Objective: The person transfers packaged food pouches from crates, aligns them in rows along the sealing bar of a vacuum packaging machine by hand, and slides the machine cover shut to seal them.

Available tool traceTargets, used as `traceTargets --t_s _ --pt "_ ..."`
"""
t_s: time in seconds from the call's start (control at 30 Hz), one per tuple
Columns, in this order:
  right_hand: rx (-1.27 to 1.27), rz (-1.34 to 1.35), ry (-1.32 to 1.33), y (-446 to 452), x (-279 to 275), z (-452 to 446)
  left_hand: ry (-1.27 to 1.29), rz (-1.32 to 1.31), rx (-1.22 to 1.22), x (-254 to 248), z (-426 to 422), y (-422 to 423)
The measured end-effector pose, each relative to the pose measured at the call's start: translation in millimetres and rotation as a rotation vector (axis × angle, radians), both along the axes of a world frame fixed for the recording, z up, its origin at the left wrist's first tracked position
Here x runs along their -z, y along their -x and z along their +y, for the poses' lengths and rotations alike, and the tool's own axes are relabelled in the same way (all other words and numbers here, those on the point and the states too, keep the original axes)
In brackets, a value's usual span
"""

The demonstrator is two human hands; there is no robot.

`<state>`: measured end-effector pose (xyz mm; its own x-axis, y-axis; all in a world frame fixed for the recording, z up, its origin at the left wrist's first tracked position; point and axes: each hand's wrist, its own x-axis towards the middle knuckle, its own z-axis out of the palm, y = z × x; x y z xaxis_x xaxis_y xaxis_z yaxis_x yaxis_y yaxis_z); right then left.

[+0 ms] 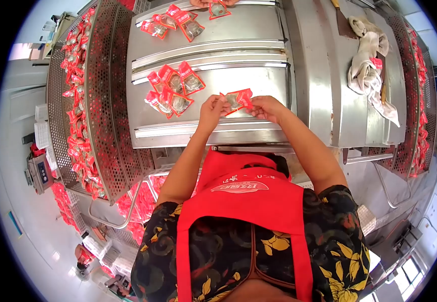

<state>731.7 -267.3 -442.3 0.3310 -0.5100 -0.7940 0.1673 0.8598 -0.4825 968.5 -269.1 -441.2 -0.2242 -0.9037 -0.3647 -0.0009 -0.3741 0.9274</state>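
Between my two hands, just above the steel work surface [218, 78], is a red-edged food packet [234, 101] with a clear window and something greyish-green inside. My left hand [214, 111] pinches its left end. Its red right end is gripped by the fingers of my right hand [267, 108]. To the left on the same surface lies a loose pile of several similar packets [174, 84], some overlapping. What exactly is sealed inside the packets is too small to make out.
Across the table, another person's hands [213, 2] hold a packet, near more packets [178, 20]. Metal rails [208, 58] divide the surface. Perforated metal trays with red packets stand left [100, 100] and right [402, 55]. A twisted cloth [367, 65] lies on the right-hand steel top.
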Motion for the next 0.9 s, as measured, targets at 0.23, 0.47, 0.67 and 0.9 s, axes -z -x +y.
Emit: traceTargets --t_s 0.23,0.47,0.67,0.9 --pt "0.057 0.131 0.405 -27 -18 6 -0.353 -0.093 -0.122 -28 -16 14" --pt "-0.294 0.725 1.071 -31 -29 30 -0.497 -0.049 0.121 6 -10 7" --pt "0.056 0.432 0.328 -3 -6 21 -0.500 -0.020 0.143 27 -11 8" --pt "-0.061 0.410 0.265 4 23 0 -0.448 0.033 0.135 27 -9 10"
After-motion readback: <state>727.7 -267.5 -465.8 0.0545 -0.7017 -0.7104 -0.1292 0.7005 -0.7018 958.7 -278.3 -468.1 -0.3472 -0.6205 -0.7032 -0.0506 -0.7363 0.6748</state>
